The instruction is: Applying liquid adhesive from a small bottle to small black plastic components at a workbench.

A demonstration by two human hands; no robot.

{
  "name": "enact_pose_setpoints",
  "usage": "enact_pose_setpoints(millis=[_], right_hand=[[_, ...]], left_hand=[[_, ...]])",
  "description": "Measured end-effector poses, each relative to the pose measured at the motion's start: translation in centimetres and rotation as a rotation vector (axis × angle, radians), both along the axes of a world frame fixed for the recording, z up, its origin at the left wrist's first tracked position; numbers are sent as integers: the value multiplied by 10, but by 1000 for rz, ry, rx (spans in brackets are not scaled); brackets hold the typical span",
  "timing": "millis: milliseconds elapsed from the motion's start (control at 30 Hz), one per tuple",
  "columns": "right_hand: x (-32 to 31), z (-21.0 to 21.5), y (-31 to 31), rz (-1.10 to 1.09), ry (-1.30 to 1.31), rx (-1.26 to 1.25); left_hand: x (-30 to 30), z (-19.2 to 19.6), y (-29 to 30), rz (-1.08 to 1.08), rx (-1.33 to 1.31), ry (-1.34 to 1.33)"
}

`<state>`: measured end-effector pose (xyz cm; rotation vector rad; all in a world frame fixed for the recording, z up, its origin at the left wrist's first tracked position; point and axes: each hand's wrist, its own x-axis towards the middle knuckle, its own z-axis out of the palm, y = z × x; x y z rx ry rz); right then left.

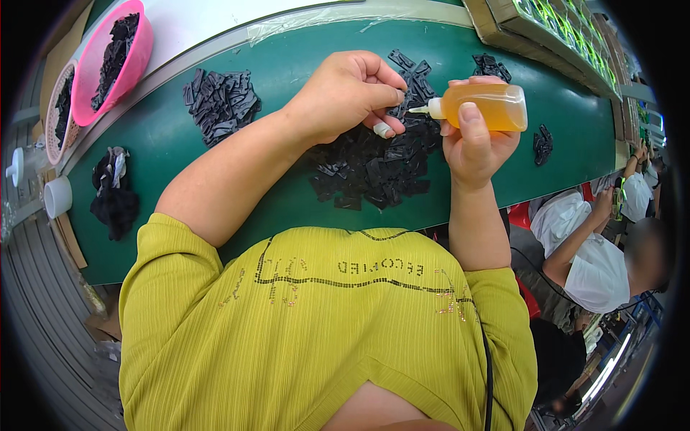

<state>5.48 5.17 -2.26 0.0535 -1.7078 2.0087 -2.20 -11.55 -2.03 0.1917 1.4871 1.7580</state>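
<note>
My right hand (474, 140) is wrapped round a clear squeeze bottle (492, 106) of amber liquid, thumb along its side. The bottle lies nearly level, its pale narrow nozzle pointing left at the fingertips of my left hand (348, 97). Thumb and forefinger of that hand are pinched together on a small black plastic piece (395, 110), partly hidden by the fingers. One left finger has a white wrap (382, 130) round its tip. Beneath both hands spreads a loose heap of flat black plastic pieces (374, 172) on the green tabletop (280, 187).
More black pieces form a pile (221, 104) at left and small clusters at right (543, 145). A pink basket (147, 43), a white cup (57, 197) and a dark cloth (113, 197) are far left. A cardboard box (539, 43) stands back right. Co-workers (600, 244) sit at right.
</note>
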Motion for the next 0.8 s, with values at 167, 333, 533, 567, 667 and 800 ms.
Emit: enact_pose_setpoints(millis=[167, 333, 533, 567, 667, 800], right_hand=[[3, 1, -3, 14, -3, 35], [2, -1, -3, 20, -5, 42], [0, -4, -5, 32, 9, 61], [-1, -5, -5, 33, 9, 61], [-3, -6, -2, 8, 39, 142], [-3, 1, 18, -46, 60, -187]], left_hand=[[1, -1, 1, -9, 9, -7], [2, 0, 1, 0, 4, 0], [1, -1, 0, 4, 5, 3], [1, -1, 0, 5, 5, 3], [0, 1, 0, 5, -11, 11], [1, 1, 2, -6, 5, 10]])
